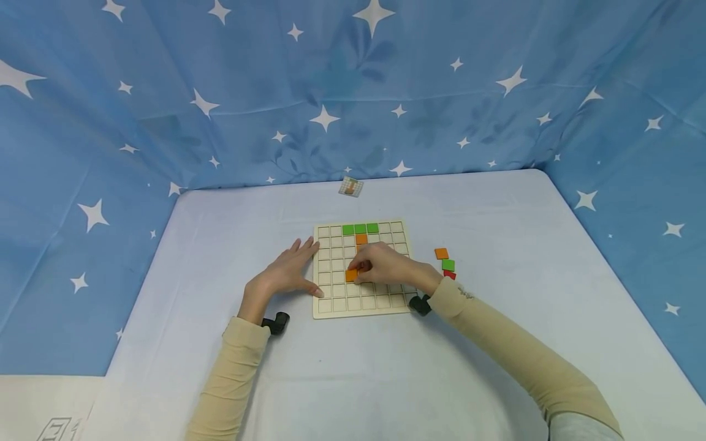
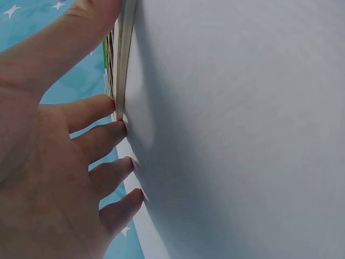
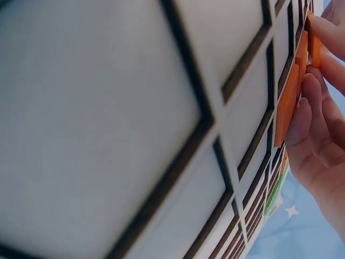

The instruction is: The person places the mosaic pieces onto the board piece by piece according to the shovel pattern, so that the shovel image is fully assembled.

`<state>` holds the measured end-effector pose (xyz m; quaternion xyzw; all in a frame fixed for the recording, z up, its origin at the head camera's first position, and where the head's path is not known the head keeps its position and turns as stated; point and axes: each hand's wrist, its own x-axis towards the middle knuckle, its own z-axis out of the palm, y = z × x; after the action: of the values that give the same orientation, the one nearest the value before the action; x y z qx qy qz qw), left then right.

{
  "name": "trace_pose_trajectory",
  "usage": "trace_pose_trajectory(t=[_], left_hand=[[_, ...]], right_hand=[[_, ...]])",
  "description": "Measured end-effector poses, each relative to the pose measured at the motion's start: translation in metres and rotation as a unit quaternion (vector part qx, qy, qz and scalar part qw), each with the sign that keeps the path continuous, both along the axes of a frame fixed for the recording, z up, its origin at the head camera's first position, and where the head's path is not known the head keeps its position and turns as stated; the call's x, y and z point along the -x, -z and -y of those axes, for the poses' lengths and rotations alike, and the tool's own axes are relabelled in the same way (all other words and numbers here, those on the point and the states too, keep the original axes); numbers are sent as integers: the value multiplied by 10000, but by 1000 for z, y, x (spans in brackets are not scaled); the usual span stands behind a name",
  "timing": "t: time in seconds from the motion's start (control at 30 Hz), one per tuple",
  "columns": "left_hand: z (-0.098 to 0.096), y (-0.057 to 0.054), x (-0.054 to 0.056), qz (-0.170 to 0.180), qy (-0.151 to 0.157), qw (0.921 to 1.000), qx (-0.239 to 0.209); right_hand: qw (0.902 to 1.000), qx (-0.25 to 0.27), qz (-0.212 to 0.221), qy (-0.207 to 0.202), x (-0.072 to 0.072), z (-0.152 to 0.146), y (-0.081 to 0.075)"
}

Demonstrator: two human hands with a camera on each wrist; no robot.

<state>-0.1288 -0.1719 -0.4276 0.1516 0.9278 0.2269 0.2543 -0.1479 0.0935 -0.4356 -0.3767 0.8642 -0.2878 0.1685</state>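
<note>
A pale square grid board (image 1: 337,293) lies on the white table. Three green tiles (image 1: 360,228) sit side by side in its far row, with orange tiles (image 1: 361,239) in a column below the middle one. Over the middle of the board, my right hand (image 1: 382,263) pinches an orange tile (image 3: 315,43) between thumb and fingertips. That tile stands tilted against the grid, and other orange tiles (image 3: 288,105) lie flat close beside it. My left hand (image 1: 287,269) rests at the board's left edge, fingers spread, with the thumb (image 2: 99,11) against the rim.
Right of the board lie a loose orange tile (image 1: 441,253), a green tile (image 1: 448,264) and a red piece (image 1: 450,275) partly hidden by my wrist. A small card (image 1: 350,186) with a grid picture lies near the table's far edge. A blue star-patterned curtain (image 1: 353,79) hangs behind.
</note>
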Motion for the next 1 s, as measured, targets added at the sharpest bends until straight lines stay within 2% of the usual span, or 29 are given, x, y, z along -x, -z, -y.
trace_pose_trajectory(t=[0.47, 1.0], left_hand=[[-1, 0, -1, -13, -7, 10000, -7], [-1, 1, -1, 8, -1, 10000, -36]], right_hand=[[9996, -282, -1, 48, -3, 2, -2], [9996, -251, -139, -44, -5, 0, -4]])
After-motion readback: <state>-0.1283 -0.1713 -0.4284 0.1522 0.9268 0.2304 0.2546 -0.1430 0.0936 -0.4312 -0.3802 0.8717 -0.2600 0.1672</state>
